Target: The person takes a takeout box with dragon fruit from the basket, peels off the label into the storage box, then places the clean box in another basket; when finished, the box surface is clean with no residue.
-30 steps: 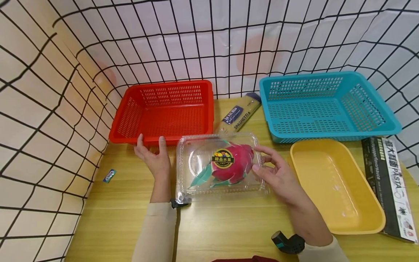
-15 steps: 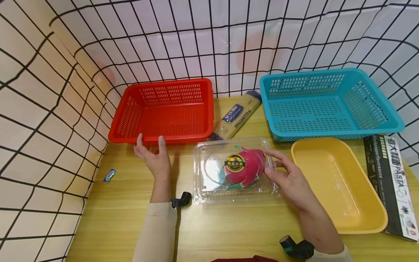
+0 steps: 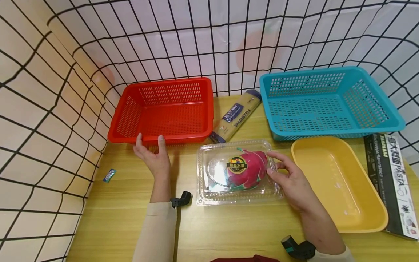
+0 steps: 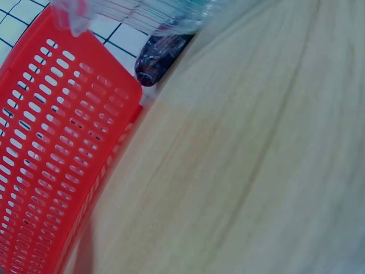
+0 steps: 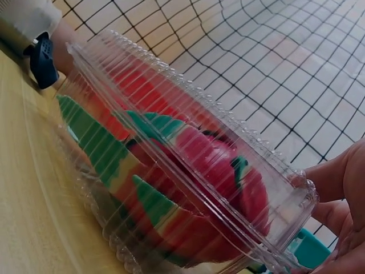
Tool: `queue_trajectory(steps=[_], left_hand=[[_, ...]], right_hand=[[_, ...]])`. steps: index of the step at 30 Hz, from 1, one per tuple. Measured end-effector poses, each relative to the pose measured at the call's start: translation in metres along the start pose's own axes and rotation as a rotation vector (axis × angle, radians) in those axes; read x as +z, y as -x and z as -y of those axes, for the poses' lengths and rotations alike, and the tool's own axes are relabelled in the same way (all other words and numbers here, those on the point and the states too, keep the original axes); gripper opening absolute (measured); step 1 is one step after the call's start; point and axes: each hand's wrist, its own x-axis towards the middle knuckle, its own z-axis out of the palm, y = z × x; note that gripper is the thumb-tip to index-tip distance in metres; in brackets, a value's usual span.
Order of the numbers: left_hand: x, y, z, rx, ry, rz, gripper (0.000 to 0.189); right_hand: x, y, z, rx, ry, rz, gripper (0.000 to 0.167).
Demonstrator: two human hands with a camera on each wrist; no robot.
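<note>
A clear plastic clamshell box (image 3: 216, 196) lies in front of me on the table, a round fruit label on its lid. Inside it is a pink dragon fruit (image 3: 248, 169) with green-tipped scales, also seen through the plastic in the right wrist view. My right hand (image 3: 291, 182) holds the box at its right end, thumb and fingers at the edge. My left hand (image 3: 154, 160) is at the front rim of the red basket (image 3: 163, 139), fingertips against it and fingers loosely spread. The left wrist view shows the basket's perforated side, but not the left hand.
A spaghetti packet (image 3: 235, 114) lies between the red basket and a blue basket (image 3: 314, 133). On the right are a yellow tray (image 3: 337, 189) and a black pasta box (image 3: 389, 185). A small packet (image 3: 109, 175) lies at left. Black wire mesh (image 3: 229, 47) stands behind.
The clamshell box has moved right and toward me in my right hand, uncovering the near end of the spaghetti packet. My left hand has stayed at the red basket.
</note>
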Motion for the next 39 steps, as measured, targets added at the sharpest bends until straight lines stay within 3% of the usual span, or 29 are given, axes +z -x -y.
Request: queue_trajectory(steps=[12, 25, 34, 39], left_hand=[[0.003, -0.001, -0.004, -0.017, 0.017, -0.009, 0.069], [-0.001, -0.001, -0.002, -0.035, -0.001, 0.002, 0.075], [-0.004, -0.001, -0.011, 0.006, -0.073, -0.054, 0.073], [-0.012, -0.001, -0.021, 0.041, -0.151, -0.102, 0.075]], right_hand=[[0.0, -0.001, -0.001, 0.047, 0.012, 0.014, 0.051], [-0.003, 0.002, -0.001, 0.002, -0.019, 0.014, 0.054], [-0.016, 0.013, 0.014, 0.027, 0.059, -0.006, 0.058], [-0.034, 0.014, 0.028, -0.034, 0.18, 0.008, 0.057]])
